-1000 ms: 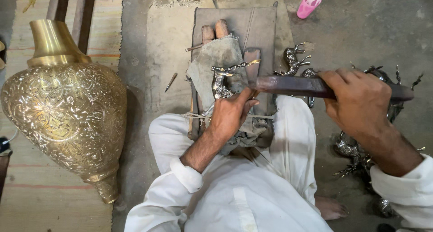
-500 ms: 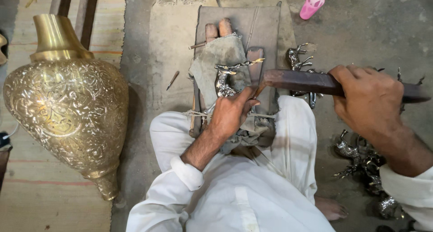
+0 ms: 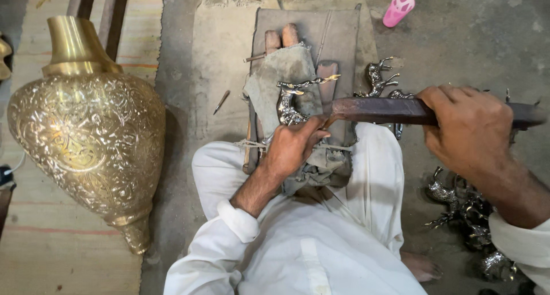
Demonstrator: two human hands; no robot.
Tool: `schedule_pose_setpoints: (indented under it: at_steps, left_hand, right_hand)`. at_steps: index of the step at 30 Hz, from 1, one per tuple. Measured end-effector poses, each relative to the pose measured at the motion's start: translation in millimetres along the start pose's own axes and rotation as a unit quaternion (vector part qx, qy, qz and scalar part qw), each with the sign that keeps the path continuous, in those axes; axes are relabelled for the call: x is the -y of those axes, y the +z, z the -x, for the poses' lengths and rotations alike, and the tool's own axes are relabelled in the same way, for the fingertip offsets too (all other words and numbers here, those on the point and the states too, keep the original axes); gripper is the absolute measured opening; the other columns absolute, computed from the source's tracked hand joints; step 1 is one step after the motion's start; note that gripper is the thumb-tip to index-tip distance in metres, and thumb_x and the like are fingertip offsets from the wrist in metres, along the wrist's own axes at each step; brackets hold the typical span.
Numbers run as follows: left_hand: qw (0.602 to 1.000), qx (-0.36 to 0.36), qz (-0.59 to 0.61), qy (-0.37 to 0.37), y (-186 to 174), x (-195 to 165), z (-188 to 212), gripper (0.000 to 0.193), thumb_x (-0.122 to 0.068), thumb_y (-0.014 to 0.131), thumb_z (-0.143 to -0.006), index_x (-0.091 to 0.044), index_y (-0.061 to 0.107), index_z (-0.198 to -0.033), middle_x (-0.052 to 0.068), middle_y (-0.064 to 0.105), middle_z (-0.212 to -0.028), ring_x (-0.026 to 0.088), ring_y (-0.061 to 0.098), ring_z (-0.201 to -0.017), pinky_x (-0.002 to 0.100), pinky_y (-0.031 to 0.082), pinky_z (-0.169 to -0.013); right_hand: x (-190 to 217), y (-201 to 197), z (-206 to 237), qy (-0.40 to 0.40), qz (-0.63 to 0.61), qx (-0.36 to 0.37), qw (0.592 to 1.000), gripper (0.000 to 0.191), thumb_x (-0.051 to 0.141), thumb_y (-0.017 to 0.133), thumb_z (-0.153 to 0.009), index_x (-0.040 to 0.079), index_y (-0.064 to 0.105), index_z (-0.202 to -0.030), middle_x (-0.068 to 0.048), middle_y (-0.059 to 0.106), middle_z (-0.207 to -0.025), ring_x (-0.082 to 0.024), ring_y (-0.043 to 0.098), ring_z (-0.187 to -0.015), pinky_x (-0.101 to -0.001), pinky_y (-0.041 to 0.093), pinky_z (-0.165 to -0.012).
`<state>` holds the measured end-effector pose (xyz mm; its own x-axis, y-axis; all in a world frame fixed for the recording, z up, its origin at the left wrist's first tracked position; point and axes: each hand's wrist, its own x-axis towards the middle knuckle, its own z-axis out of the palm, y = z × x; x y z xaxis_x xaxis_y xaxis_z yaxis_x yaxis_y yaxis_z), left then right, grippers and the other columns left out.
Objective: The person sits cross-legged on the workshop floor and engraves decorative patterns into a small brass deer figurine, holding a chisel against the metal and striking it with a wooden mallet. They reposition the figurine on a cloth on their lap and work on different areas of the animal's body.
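my left hand (image 3: 292,149) is clenched on the base of a small silvery deer figurine (image 3: 289,103), pinning it down against the grey cloth pad (image 3: 275,83) that covers the wooden block (image 3: 309,28) between my knees; the cloth looks put there to keep the metal from slipping or getting marked, i'd judge. the figurine lies just ahead of my fingers, antlers pointing away to the right of the grip, so most of its body is free of the hand and open to the tool

my right hand (image 3: 472,131) is wrapped tight around the long dark file (image 3: 389,110), gripping it near its far end; the near end of the file comes right up to my left thumb and the figurine, touching or nearly so, i cannot tell which. holding it that far out gives a long, level stroke across the piece, as i read it

beyond the file, just past my left grip, a second deer figurine (image 3: 375,77) stands by the block, and below my right wrist a heap of more silvery figurines (image 3: 464,215) sits on the floor, within reach. a small nail (image 3: 222,102) lies left of the pad, a pink bottle (image 3: 398,8) well beyond, and the big engraved brass vessel (image 3: 86,129) lies on its side far to the left of both hands
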<state>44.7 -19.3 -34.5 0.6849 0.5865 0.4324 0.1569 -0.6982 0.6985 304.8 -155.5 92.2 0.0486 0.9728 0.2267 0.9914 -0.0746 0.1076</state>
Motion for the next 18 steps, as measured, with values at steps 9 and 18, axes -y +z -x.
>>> schedule_pose_setpoints:
  at_steps: [9,18]
  left_hand:
    - [0.996,-0.019,0.084,0.011,-1.2,2.4,6.9,0.045,0.011,0.065,-0.089,-0.006,0.06,-0.13,0.016,0.076,-0.108,0.026,0.078,-0.098,0.036,0.063,-0.076]
    - [0.993,0.0,0.118,-0.019,-0.2,6.3,13.5,0.048,0.017,0.057,-0.089,-0.005,0.06,-0.132,0.016,0.076,-0.114,0.024,0.079,-0.103,0.034,0.064,-0.078]
  right_hand:
    - [9.6,-10.8,-2.1,0.009,-0.122,-0.045,0.991,0.028,0.01,0.077,-0.086,0.01,0.069,-0.113,-0.009,0.068,-0.091,-0.029,0.068,-0.084,-0.0402,0.052,-0.074]
    - [13.8,-12.9,-8.4,0.065,-0.118,-0.01,0.991,0.028,0.01,0.079,-0.08,0.004,0.067,-0.105,-0.012,0.066,-0.085,-0.03,0.066,-0.074,-0.0437,0.052,-0.069]
